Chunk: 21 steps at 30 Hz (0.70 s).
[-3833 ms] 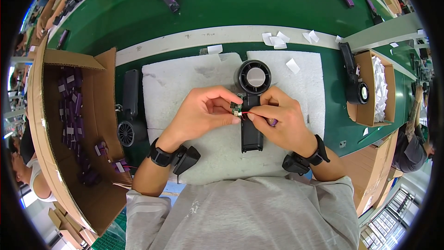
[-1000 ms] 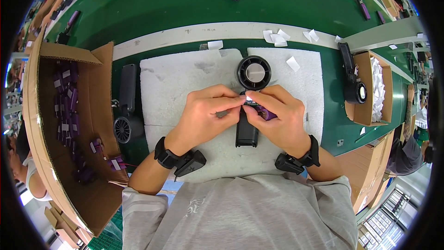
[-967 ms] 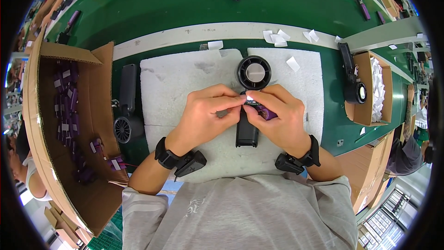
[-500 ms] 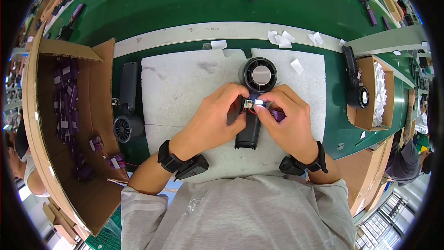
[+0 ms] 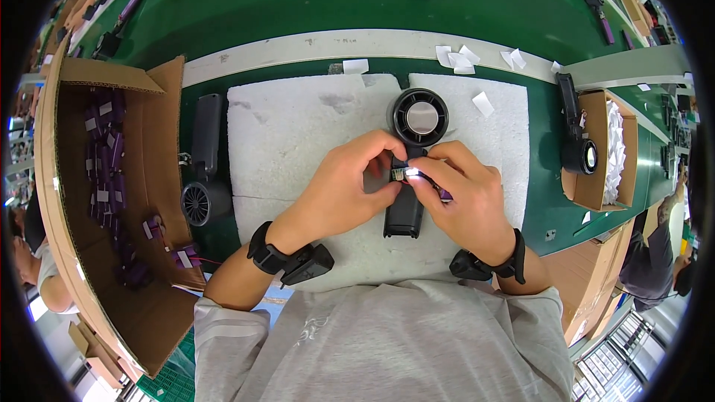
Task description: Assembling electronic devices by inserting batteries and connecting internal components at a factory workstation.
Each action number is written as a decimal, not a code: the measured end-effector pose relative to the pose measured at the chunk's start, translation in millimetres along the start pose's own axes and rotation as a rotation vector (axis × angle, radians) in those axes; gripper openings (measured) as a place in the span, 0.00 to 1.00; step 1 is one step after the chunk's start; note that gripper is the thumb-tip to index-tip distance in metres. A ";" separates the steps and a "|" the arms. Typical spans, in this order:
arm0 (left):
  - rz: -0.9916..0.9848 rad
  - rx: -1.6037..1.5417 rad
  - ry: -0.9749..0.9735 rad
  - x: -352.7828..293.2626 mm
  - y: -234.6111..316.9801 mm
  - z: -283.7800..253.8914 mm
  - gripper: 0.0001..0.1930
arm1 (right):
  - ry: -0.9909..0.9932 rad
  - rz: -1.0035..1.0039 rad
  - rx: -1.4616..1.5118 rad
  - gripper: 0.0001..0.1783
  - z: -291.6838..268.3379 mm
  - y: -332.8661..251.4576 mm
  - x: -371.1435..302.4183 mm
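Observation:
A black handheld fan [image 5: 404, 212] lies on the white foam pad with its round head pointing away from me. Over its neck, my left hand [image 5: 339, 190] is closed in a pinch on a small circuit board [image 5: 398, 174]. My right hand [image 5: 473, 197] pinches a bright white connector [image 5: 411, 172] against the board's right side. Part of a purple battery [image 5: 445, 195] shows beneath my right fingers, mostly hidden by them. How far the connector sits in the board cannot be made out.
At left stands a cardboard box [image 5: 160, 208] of purple batteries, with another black fan [image 5: 205, 141] beside it. The foam pad [image 5: 298, 126] carries a paper slip [image 5: 482, 104]. At right are a fan [image 5: 573, 126] and a carton [image 5: 631, 152] of white slips. Co-workers sit at both sides.
My fingers have shifted slightly around the board and connector, and less of the purple battery shows now. The fan stays in place on the pad.

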<state>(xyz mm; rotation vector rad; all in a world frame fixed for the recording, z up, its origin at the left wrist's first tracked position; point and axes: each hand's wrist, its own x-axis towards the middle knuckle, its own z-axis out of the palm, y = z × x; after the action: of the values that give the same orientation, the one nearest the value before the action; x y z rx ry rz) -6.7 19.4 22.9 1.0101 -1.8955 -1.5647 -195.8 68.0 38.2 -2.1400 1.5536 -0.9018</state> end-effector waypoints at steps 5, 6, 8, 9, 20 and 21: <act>-0.012 0.008 0.032 0.6 -1.0 3.2 0.16 | 0.058 0.024 -0.012 0.09 3.3 -1.3 1.4; -0.008 0.012 0.039 0.5 -0.9 3.5 0.16 | 0.072 0.011 -0.020 0.09 4.3 0.1 0.6; 0.000 0.021 0.055 0.5 -1.0 4.0 0.16 | 0.100 -0.014 -0.035 0.09 5.5 1.9 -0.7; 0.001 0.021 0.056 0.7 -1.3 4.4 0.16 | 0.099 -0.016 -0.036 0.09 5.4 1.3 -1.0; 0.019 0.028 0.071 0.2 -5.7 6.1 0.15 | 0.106 0.002 -0.075 0.08 5.7 -4.4 -2.1; 0.019 0.027 0.073 0.2 -5.8 5.9 0.15 | 0.104 0.000 -0.075 0.08 5.8 -4.8 -2.4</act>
<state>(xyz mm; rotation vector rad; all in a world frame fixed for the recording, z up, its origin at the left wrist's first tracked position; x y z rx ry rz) -9.8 22.5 15.8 1.0437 -1.8762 -1.4753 -189.0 71.3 36.2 -2.1752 1.6623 -0.9846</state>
